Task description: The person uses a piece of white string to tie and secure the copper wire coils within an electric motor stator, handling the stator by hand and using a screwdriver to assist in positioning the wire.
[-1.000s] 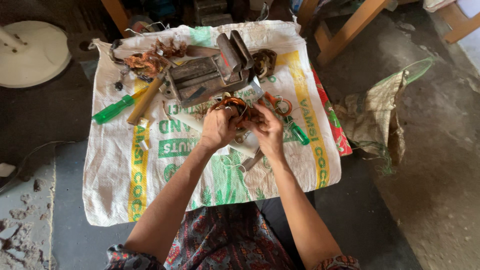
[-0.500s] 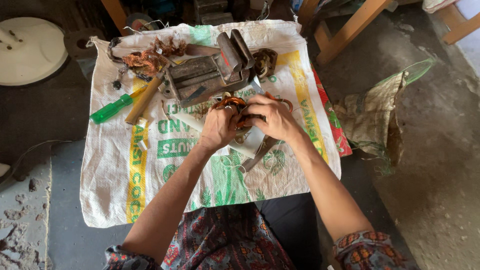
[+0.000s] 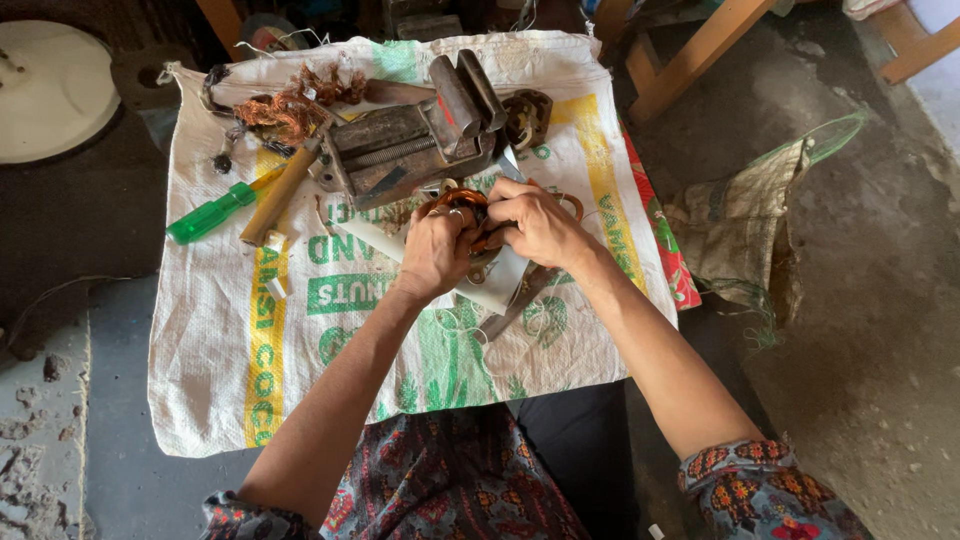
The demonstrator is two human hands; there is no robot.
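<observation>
Both hands close tight on a copper coil [image 3: 470, 215] held over the sack [image 3: 300, 330], just in front of the vise [image 3: 410, 145]. The left hand [image 3: 437, 250] has its grip wrapped around the coil's near side, fingers curled shut. The right hand [image 3: 535, 222] clamps the far side, fingers bent over it. Since 0.5 s ago, the right hand has drawn closer to the left; the coil sits in the same spot. A green screwdriver [image 3: 212, 212] lies well to the left.

Copper-wire coil [image 3: 468, 212], orange-brown, rounded, gripped between both hands above the sack [image 3: 220, 340] middle, nearer its far edge; partly hidden by fingers. Lies just before the vise, over a white strip.
</observation>
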